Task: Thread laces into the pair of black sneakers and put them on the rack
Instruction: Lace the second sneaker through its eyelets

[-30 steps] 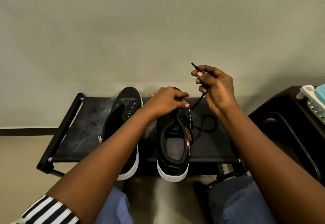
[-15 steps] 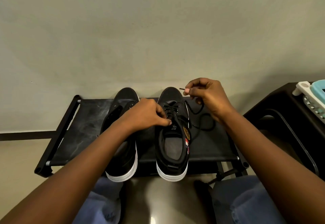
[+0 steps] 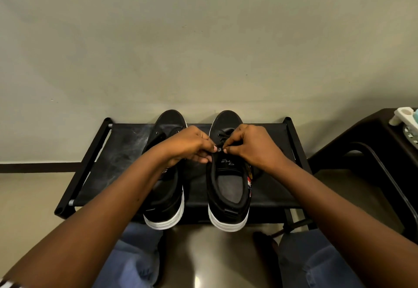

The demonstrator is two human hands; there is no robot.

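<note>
My left hand (image 3: 192, 144) and right hand (image 3: 251, 146) pinch the limp thin black lace (image 3: 222, 136) (slippery, best held near its stiff tip) over the black canvas white-soled sneaker (image 3: 228, 188).

Left shoe (image 3: 163, 188): tongue and eyelets mostly covered by the left hand (image 3: 192, 146) and forearm; logo on its tongue only partly visible, unreadable.
Right shoe (image 3: 227, 188): upper eyelets hidden behind both hands; print on the tongue too small to read; side badge largely covered by the right hand (image 3: 250, 146) and wrist.
Lace (image 3: 222, 135): only a short crossed stretch shows near the toe; its ends lost between the fingertips, so which eyelet is being worked cannot be told.
Rack (image 3: 117, 152): right front corner behind the right forearm; lower tier barely seen.
Side table (image 3: 362, 142): cut off at the frame's right edge, as is the white-and-teal object (image 3: 404, 118) on it, kind unclear.
</note>
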